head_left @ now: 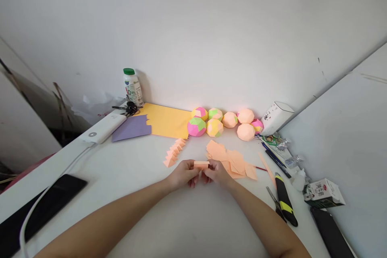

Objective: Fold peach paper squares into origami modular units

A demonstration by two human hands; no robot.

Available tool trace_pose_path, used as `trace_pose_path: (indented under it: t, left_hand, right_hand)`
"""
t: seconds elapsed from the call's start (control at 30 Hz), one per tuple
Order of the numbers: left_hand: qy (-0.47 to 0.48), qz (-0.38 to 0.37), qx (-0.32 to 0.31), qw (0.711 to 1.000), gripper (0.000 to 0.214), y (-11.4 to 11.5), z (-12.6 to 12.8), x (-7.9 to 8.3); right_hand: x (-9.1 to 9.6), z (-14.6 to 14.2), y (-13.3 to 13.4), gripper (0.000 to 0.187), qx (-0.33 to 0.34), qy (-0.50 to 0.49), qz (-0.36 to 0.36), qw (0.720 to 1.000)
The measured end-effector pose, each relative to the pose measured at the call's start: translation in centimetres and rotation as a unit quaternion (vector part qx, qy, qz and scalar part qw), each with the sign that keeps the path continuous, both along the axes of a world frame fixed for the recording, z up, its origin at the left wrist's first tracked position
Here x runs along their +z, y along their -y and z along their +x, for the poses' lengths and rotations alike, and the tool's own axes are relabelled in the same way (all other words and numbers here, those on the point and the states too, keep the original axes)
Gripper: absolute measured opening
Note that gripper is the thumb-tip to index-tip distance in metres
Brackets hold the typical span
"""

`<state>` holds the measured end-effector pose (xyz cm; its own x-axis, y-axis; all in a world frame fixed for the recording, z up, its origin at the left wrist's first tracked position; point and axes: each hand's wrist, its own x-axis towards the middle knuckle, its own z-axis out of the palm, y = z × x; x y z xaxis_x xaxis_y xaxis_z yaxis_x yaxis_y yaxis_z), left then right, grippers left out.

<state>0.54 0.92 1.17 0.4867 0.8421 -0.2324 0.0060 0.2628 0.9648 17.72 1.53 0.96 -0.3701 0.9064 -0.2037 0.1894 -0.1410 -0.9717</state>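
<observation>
Both my hands meet at the middle of the white table and pinch one small folded piece of peach paper [201,165]. My left hand [183,174] grips its left end, my right hand [216,173] its right end, fingers curled. Just behind my left hand stands a row of folded peach units [174,152]. Behind my right hand lies a loose pile of flat peach paper squares [231,159].
Several paper balls [224,123] line the wall beside a yellow sheet [167,119] and a purple sheet [132,128]. At left lie a bottle [132,87], keys [129,108], a power bank [103,127] and a phone [42,209]. At right lie a utility knife [285,200], pens [276,158] and a small carton [324,193].
</observation>
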Motion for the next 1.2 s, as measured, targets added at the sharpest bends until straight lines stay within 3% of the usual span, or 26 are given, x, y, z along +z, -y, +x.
trace_pose_path:
  t: [0.3,0.6,0.8,1.03,1.2]
  left_hand:
    - [0.013,-0.011,0.019,1.000,0.020,-0.3,-0.2,-0.1]
    - [0.012,0.001,-0.001,1.000,0.018,-0.2,-0.1,-0.1]
    - [-0.001,0.000,-0.017,1.000,0.017,0.1,0.0,0.2]
    - [0.035,-0.015,0.010,0.999,0.015,0.0,-0.3,0.3]
    - [0.074,-0.018,0.018,0.997,0.025,0.1,-0.5,1.1]
  right_hand:
    - [0.2,0.6,-0.2,0.008,0.008,-0.092,-0.003,0.996]
    - [0.0,0.0,0.4,0.014,0.022,0.000,0.030,0.999]
    - [-0.1,0.2,0.2,0.006,-0.003,-0.038,0.015,0.999]
    - [0.3,0.4,-0.2,0.011,-0.032,-0.104,0.008,0.994]
    - [0.5,0.5,0.0,0.011,-0.028,-0.089,0.003,0.996]
